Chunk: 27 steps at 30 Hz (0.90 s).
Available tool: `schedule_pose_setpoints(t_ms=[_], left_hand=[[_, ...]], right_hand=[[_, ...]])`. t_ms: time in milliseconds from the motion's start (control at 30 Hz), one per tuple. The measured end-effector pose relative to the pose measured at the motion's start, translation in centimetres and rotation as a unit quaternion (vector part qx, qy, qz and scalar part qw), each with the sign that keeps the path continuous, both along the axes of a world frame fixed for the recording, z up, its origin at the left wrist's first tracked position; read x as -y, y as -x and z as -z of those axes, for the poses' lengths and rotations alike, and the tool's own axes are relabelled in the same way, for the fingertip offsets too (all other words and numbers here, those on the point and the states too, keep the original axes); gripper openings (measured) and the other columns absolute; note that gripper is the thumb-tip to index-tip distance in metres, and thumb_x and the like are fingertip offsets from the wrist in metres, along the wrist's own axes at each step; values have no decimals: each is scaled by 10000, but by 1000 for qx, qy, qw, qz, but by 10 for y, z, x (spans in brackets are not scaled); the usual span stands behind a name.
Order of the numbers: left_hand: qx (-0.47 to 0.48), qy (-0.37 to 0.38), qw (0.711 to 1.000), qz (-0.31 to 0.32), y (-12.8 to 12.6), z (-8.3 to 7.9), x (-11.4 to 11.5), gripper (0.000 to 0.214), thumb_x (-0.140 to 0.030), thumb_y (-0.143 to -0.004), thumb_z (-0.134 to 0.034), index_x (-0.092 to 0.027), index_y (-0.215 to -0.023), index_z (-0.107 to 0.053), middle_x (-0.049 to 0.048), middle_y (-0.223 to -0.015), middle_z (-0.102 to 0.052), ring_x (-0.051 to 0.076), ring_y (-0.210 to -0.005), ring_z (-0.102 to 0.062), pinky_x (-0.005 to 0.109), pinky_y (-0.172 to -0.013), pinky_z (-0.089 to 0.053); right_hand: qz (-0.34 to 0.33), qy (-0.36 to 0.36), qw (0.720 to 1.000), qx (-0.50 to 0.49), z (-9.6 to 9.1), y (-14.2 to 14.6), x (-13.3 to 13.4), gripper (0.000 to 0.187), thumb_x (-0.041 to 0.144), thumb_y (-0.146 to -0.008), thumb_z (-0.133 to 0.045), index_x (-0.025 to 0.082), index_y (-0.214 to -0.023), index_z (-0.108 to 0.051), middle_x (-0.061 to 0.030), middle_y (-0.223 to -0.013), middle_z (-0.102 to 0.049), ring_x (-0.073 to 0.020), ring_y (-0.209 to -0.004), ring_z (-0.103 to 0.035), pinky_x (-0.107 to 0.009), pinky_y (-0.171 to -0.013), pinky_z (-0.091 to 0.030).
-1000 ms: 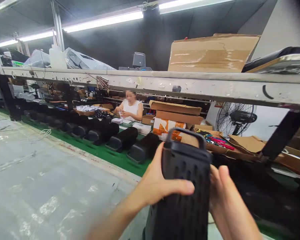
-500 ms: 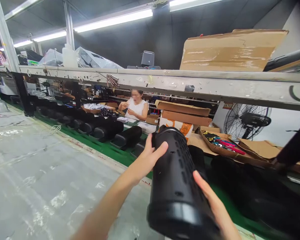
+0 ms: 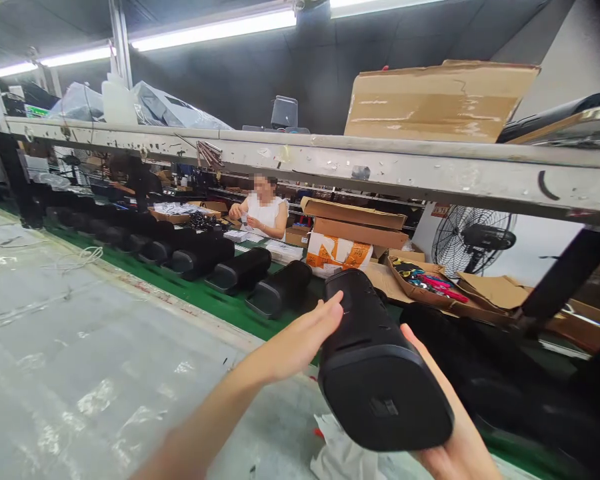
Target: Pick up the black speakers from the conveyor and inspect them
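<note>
I hold a long black speaker housing [image 3: 375, 360] lying almost level, its near end cap facing me, over the edge of the green conveyor belt [image 3: 200, 300]. My left hand [image 3: 300, 340] presses flat against its left side with fingers stretched out. My right hand [image 3: 455, 440] cradles it from below and on the right, mostly hidden under the housing. A row of similar black housings [image 3: 240, 270] lies side by side on the belt, stretching away to the left.
A plastic-covered work table [image 3: 80, 360] fills the left foreground. A grey shelf beam [image 3: 380, 167] carries a cardboard box [image 3: 435, 103]. A person in white [image 3: 265, 210] works across the belt. Stacked cartons [image 3: 355, 233], flattened cardboard and a fan [image 3: 473, 240] stand behind.
The housing went from upright with its handle on top to tilted, then nearly level with its end cap toward me. My left hand opened flat against its side; the right slid underneath.
</note>
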<state>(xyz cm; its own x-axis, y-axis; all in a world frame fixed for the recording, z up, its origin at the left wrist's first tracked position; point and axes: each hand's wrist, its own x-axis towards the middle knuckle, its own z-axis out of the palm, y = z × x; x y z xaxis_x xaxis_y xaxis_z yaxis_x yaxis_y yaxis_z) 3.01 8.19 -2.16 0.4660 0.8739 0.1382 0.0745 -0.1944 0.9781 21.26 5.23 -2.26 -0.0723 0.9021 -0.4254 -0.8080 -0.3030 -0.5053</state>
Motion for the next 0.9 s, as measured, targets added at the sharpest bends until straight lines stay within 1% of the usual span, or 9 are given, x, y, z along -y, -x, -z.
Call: schedule_pose_setpoints(t_ms=[133, 233, 300, 400, 533, 633, 767, 833, 900], left_hand=[[26, 18, 999, 21, 1, 2, -5, 704, -711, -920, -343, -278, -1474, -354, 38, -1539, -342, 301, -1375, -376, 490, -1091, -399], [54, -51, 997, 13, -9, 6, 3, 800, -734, -870, -448, -259, -1497, -302, 39, -1563, -288, 293, -1421, -296, 476, -1161, -311], [66, -109, 992, 12, -18, 11, 10, 925, -721, -795, -599, -273, -1517, -234, 39, -1583, -234, 292, -1446, -239, 454, -1206, -227], [63, -146, 987, 7, -26, 16, 16, 1050, -686, -714, -720, -288, -1523, -182, 64, -1582, -231, 311, -1442, -241, 468, -1198, -245], [30, -133, 990, -42, -20, 14, 12, 760, -668, -855, -557, -308, -1471, -296, 49, -1551, -295, 277, -1424, -279, 468, -1139, -347], [2, -167, 983, -79, -12, 9, 7, 491, -532, -904, -569, -353, -1348, -461, -3, -1482, -389, 235, -1365, -366, 392, -1070, -429], [22, -196, 975, -107, -7, 6, 2, 327, -419, -910, -587, -337, -1226, -570, -15, -1386, -480, 193, -1268, -468, 305, -1001, -469], [38, -189, 975, -113, -5, 5, -1, 308, -406, -904, -597, -316, -1198, -589, -2, -1352, -513, 190, -1246, -488, 284, -970, -483], [44, -179, 976, -116, -4, 5, -4, 301, -407, -897, -602, -299, -1179, -600, 12, -1321, -541, 195, -1235, -498, 282, -955, -488]], right_hand=[[11, -30, 999, 27, 0, -6, -1, 169, 249, -926, -597, 159, -905, -739, -16, -775, -726, -145, -598, -679, -195, -587, -582], [15, -26, 999, 12, -3, -8, 0, 197, 295, -931, -596, 156, -937, -735, -18, -769, -725, -151, -591, -678, -229, -662, -596], [27, -18, 999, 8, -6, -9, 2, 243, 312, -942, -580, 151, -839, -731, -12, -707, -712, -139, -527, -657, -239, -692, -596], [32, -7, 999, 9, -11, -11, 2, 288, 324, -938, -587, 148, -748, -714, -11, -673, -703, -135, -491, -642, -248, -710, -596], [32, -31, 997, 63, -8, -27, -3, 240, 336, -897, -634, 144, -1009, -722, -45, -821, -730, -165, -615, -685, -226, -651, -593], [55, -38, 981, 183, 1, -49, -10, 445, 338, -820, -710, 209, -1238, -631, -51, -934, -731, -207, -695, -702, -236, -560, -586], [80, -94, 906, 405, 19, -81, -22, 836, 436, -665, -838, 408, -1398, -437, 2, -1184, -667, -237, -817, -703, -265, -572, -587], [85, -81, 887, 447, 29, -92, -28, 956, 460, -635, -858, 407, -1446, -355, -9, -1289, -609, -241, -893, -693, -260, -596, -585], [72, -58, 893, 441, 36, -98, -31, 1008, 466, -644, -850, 355, -1483, -302, -52, -1303, -597, -253, -908, -690, -268, -589, -580]])
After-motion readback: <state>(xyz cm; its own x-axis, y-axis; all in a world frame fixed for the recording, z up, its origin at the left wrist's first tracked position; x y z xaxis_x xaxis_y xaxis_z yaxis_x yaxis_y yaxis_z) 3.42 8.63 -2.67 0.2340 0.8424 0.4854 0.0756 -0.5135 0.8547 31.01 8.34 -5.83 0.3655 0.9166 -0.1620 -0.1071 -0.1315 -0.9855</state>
